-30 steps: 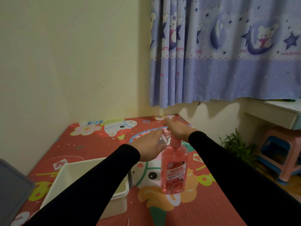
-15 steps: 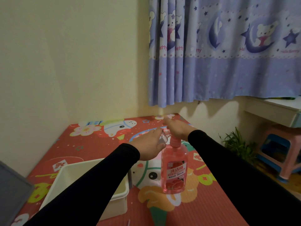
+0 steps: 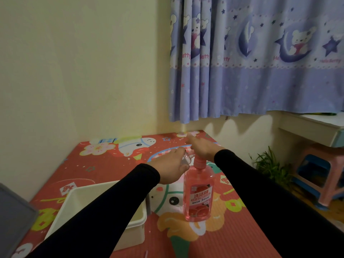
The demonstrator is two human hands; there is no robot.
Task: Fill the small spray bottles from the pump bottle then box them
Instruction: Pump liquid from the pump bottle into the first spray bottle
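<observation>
Now pump bottle [image 3: 197, 194] stands upright beside box [image 3: 96, 211].

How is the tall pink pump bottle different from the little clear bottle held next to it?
The tall pink pump bottle stands upright on the mat, while the small clear spray bottle is gripped in the left hand at its nozzle. The pump bottle is much bigger, pink and labelled; the spray bottle looks colourless and plain. Both appear see-through.

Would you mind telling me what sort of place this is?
Probably a child's bedroom at home: a cartoon bear curtain hangs over the window, a bright cartoon mat covers the work surface, and a small plastic stool stands nearby.
</observation>
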